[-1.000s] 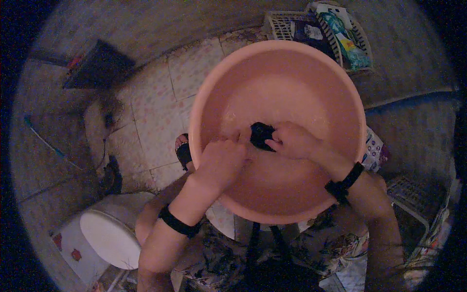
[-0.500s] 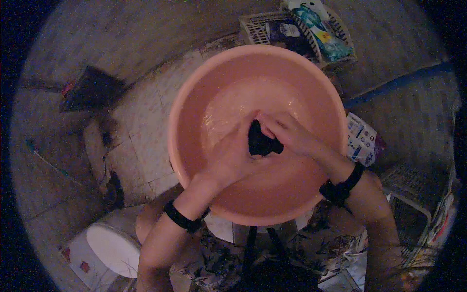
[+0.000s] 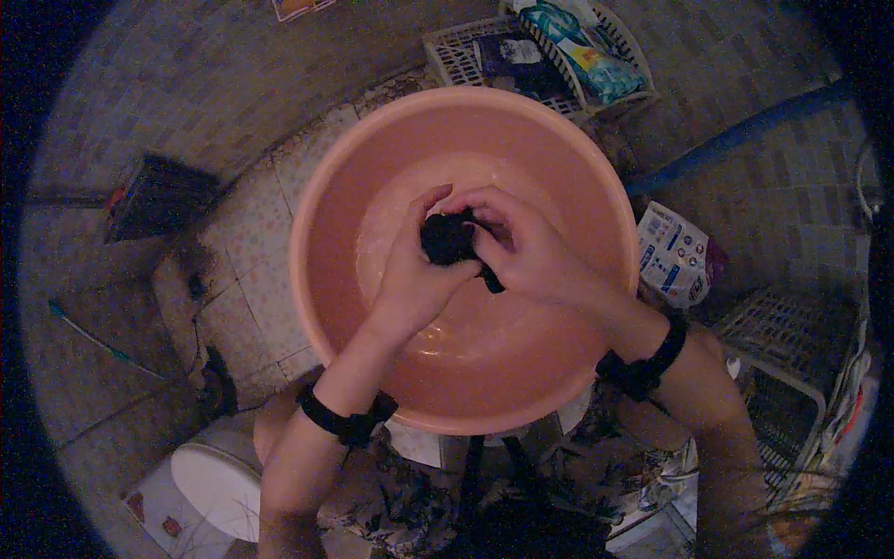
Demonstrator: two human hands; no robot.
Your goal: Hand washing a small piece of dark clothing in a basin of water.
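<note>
Mostly hidden: dark cloth (image 3: pixel 447 238) clamped between left hand (image 3: pixel 410 279), right hand (image 3: pixel 521 247) over basin (image 3: pixel 317 279).

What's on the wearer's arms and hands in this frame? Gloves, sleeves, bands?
Both hands bare, no gloves: left hand, right hand. Forearms bare, no sleeves showing. Each wrist carries a black strap-like band: left wristband, right wristband. No rings or markings that I can make out in the dim light.

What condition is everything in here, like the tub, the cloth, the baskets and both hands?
Pink basin: upright on the floor, shallow water inside.
Dark cloth: bunched up, squeezed between both hands above the water.
Left hand: closed on the cloth.
Right hand: closed on the cloth.
White basket: upright, holding packets.
Printed pouch: lying flat on the floor.
</note>
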